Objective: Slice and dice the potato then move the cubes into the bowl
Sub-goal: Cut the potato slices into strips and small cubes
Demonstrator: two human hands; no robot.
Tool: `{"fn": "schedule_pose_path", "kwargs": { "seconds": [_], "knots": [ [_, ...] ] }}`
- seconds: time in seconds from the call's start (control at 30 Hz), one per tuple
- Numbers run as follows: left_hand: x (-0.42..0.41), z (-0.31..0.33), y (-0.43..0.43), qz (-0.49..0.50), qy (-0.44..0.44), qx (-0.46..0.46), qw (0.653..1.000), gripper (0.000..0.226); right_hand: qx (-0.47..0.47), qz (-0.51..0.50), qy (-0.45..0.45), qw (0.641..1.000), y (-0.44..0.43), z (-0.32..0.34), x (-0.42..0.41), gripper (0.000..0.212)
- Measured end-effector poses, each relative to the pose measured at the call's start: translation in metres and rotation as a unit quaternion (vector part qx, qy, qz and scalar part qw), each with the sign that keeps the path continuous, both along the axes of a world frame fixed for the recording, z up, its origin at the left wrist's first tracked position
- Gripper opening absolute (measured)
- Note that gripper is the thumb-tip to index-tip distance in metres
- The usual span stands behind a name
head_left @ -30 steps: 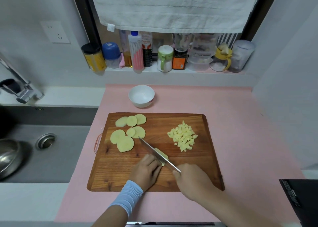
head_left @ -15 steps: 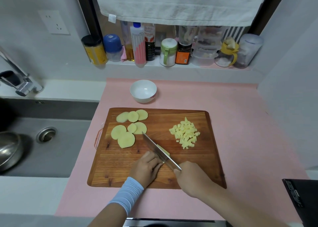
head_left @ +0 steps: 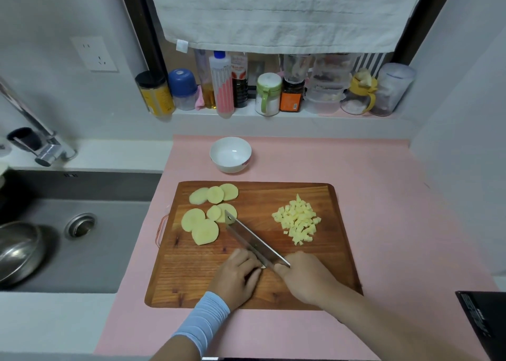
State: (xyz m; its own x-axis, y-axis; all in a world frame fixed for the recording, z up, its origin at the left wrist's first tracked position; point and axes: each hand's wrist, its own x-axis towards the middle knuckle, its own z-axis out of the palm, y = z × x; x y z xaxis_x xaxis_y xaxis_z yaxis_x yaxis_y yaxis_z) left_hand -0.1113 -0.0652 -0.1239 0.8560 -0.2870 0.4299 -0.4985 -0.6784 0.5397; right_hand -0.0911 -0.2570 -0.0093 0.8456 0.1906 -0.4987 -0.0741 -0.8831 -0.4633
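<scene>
A wooden cutting board (head_left: 273, 284) lies on the pink mat. Several round potato slices (head_left: 204, 230) lie at its left, and a pile of potato cubes (head_left: 298, 224) sits at its right. My right hand (head_left: 306, 277) grips the handle of a cleaver (head_left: 252, 241), whose blade points up-left across the board. My left hand (head_left: 238, 274), fingers curled, holds down a potato piece (head_left: 263, 266) right beside the blade; only a sliver of it shows. An empty white bowl (head_left: 230, 155) stands behind the board.
A steel sink (head_left: 90, 240) with a metal bowl (head_left: 16, 248) lies to the left, with the faucet (head_left: 35, 130) above. Bottles and jars (head_left: 262, 92) line the back ledge under a hanging towel (head_left: 279, 13). A black object (head_left: 484, 325) sits at the lower right.
The cleaver has shifted toward my left hand and now covers the potato piece that showed beside the blade. The camera tilted slightly; both hands stay near the board's front.
</scene>
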Motion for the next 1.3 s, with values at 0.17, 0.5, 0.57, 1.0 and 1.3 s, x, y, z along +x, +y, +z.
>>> {"fn": "schedule_pose_path", "kwargs": {
  "seconds": [0.17,0.5,0.57,1.0,1.3],
  "knots": [
    [0.015,0.043,0.034,0.300,-0.012,-0.149,0.942,0.021,-0.033,0.083,-0.093,0.992,-0.023,0.018,0.006,0.033],
    [0.088,0.122,0.037,0.069,0.378,-0.021,0.923,0.011,-0.137,0.301,-0.303,0.894,-0.039,0.011,0.015,0.018],
    [0.089,0.112,0.014,-0.015,0.470,0.060,0.881,0.026,-0.150,0.324,-0.321,0.877,-0.039,0.010,0.019,0.034],
    [0.131,0.076,0.034,0.050,0.444,0.075,0.892,0.018,-0.086,0.246,-0.253,0.932,-0.057,0.014,0.037,0.035],
    [0.116,0.066,0.026,0.025,0.318,0.067,0.945,0.023,0.083,-0.078,-0.054,0.992,-0.079,0.003,0.039,0.033]
  ]
}}
